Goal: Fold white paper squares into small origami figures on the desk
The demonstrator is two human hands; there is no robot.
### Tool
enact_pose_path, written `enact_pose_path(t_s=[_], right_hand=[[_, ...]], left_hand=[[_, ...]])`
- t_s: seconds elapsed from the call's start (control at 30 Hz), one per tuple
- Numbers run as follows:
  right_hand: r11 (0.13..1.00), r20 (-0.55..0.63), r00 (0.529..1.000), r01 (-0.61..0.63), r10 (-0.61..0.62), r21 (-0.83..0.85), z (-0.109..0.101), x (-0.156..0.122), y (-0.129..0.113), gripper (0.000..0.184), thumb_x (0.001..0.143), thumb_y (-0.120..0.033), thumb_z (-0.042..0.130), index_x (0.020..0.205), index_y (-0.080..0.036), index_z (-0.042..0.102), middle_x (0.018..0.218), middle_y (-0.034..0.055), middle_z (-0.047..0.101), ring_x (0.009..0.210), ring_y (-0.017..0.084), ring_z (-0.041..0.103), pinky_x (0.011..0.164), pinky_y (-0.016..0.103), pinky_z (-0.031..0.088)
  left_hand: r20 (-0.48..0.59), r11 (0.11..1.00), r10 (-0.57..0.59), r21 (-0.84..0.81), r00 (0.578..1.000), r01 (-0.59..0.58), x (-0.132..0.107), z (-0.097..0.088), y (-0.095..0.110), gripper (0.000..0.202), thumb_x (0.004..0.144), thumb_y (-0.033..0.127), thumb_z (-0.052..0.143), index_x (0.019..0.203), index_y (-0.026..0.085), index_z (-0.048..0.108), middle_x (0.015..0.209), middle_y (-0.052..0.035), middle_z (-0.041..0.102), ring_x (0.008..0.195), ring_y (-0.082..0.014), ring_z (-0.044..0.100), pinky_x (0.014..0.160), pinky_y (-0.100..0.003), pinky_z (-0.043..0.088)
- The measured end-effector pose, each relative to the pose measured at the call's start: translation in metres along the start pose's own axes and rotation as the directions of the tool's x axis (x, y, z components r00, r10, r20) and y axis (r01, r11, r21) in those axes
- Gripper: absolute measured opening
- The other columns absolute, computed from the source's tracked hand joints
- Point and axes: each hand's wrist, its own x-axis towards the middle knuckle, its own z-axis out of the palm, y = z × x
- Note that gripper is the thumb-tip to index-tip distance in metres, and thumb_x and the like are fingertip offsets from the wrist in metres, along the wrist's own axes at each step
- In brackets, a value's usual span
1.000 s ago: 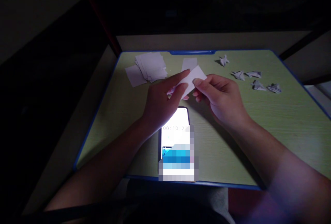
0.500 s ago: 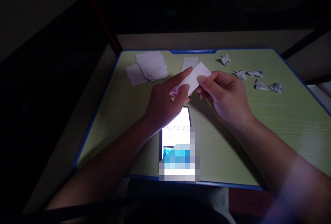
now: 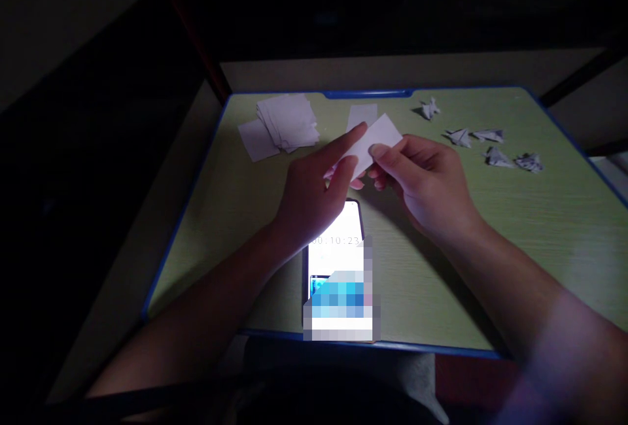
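Observation:
Both hands hold a small white piece of paper (image 3: 384, 131) up above the table, tilted with its far corner pointing away to the right. My left hand (image 3: 316, 189) grips its near left end, with the thumb on top and the forefinger along the far edge. My right hand (image 3: 426, 180) pinches the right side, thumb pressed flat on the upper face and the other fingers curled beneath. What lies under the paper is hidden. Beneath the hands lies a lit phone (image 3: 338, 222) showing a timer.
A pile of white paper sheets (image 3: 289, 121) lies at the back left, and a single sheet (image 3: 362, 113) is behind the hands. Several crumpled or folded paper pieces (image 3: 459, 137) are scattered at the back right. The green tabletop (image 3: 230, 248) has a blue rim.
The right thumb has slid slightly left along the paper. Both hands keep their hold, and the view has shifted a little.

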Motion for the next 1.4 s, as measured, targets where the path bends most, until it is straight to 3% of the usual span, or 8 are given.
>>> enact_pose_path(t_s=[0.33, 0.6, 0.93, 1.4], right_hand=[[1.0, 0.038, 0.999, 0.018, -0.017, -0.025, -0.0015, 0.0016, 0.0011, 0.026, 0.081, -0.032, 0.068, 0.061, -0.018, 0.059, 0.056, -0.0015, 0.057, 0.051, 0.009, 0.049, 0.048, 0.025, 0.036], [0.996, -0.013, 0.998, 0.053, -0.054, -0.068, -0.0012, 0.0011, 0.0015, 0.027, 0.08, -0.033, 0.068, 0.06, -0.019, 0.057, 0.057, -0.0014, 0.057, 0.051, 0.008, 0.048, 0.048, 0.026, 0.036], [0.999, -0.039, 0.999, 0.028, -0.029, -0.018, 0.0004, 0.0003, -0.0018, 0.026, 0.079, -0.032, 0.07, 0.059, -0.019, 0.058, 0.057, -0.0011, 0.059, 0.05, 0.008, 0.049, 0.047, 0.026, 0.035], [0.991, -0.003, 1.0, 0.016, -0.016, -0.133, 0.0028, -0.0018, -0.0008, 0.032, 0.076, -0.046, 0.07, 0.062, -0.019, 0.06, 0.057, -0.0008, 0.06, 0.052, 0.009, 0.051, 0.049, 0.026, 0.039]], left_hand=[[-0.003, 1.0, 0.01, -0.021, 1.0, -0.01, -0.0016, 0.0, 0.0002, 0.043, 0.097, 0.03, 0.039, 0.138, 0.023, 0.044, 0.103, -0.0028, 0.072, 0.071, -0.0097, 0.069, 0.068, -0.023, 0.058], [-0.039, 0.997, -0.027, -0.076, 0.999, 0.024, -0.0009, 0.0015, 0.001, 0.039, 0.095, 0.03, 0.042, 0.132, 0.02, 0.049, 0.112, -0.0053, 0.069, 0.081, -0.0116, 0.07, 0.068, -0.022, 0.059], [-0.032, 0.996, -0.027, -0.091, 0.999, 0.024, -0.0018, 0.0015, 0.0019, 0.04, 0.095, 0.03, 0.043, 0.134, 0.022, 0.048, 0.096, -0.0023, 0.073, 0.076, -0.0124, 0.07, 0.066, -0.024, 0.06], [-0.001, 0.996, -0.052, -0.071, 0.999, 0.052, -0.0002, 0.0004, 0.0032, 0.04, 0.097, 0.029, 0.039, 0.136, 0.023, 0.046, 0.104, -0.0024, 0.072, 0.077, -0.0117, 0.071, 0.072, -0.024, 0.058]])
